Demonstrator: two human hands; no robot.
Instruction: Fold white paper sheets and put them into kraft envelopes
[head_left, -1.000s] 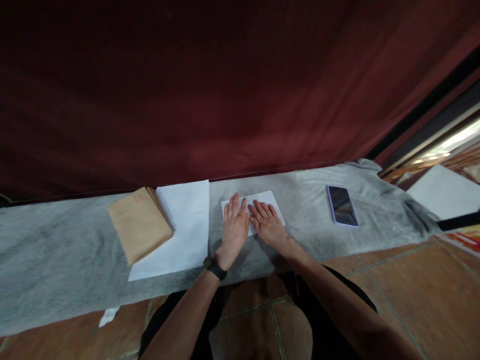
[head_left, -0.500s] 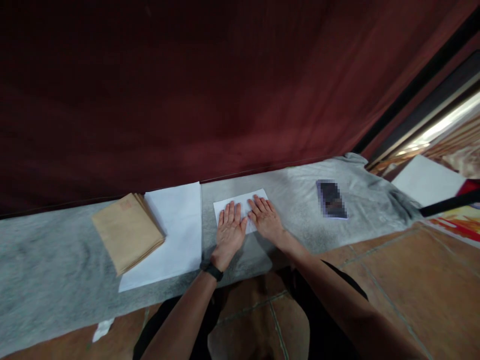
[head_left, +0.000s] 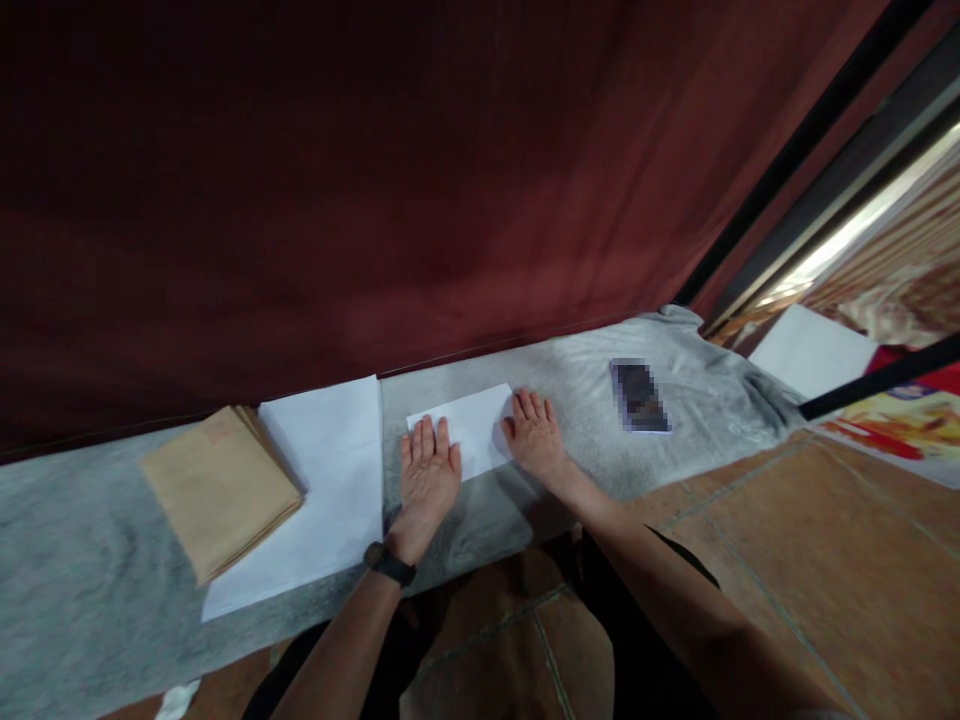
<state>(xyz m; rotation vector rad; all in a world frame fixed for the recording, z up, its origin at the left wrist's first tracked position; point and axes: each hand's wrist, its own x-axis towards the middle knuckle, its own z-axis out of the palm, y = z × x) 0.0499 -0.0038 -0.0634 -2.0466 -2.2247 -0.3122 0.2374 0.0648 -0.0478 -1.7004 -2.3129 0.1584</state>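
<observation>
A folded white sheet of paper point(head_left: 482, 430) lies flat on the grey cloth in front of me. My left hand point(head_left: 430, 475) rests flat over the paper's left end, fingers stretched out, a dark watch on its wrist. At the opposite end, my right hand point(head_left: 535, 437) lies with fingers spread, its thumb side at the paper's right edge. To the left is a stack of larger white paper point(head_left: 341, 480), partly covered by a pile of brown envelopes point(head_left: 221, 485).
The grey cloth point(head_left: 67, 560) covers a long low surface against a dark red hanging point(head_left: 420, 200). A phone point(head_left: 640, 397) with a blurred screen lies to the right. Beyond the cloth's right end stand a black bar point(head_left: 885, 375) and a white board point(head_left: 810, 350). Tiled floor lies below.
My hands have slid apart along the folded paper, left hand to its left end and right hand to its right edge, uncovering its middle. The whole view has shifted slightly.
</observation>
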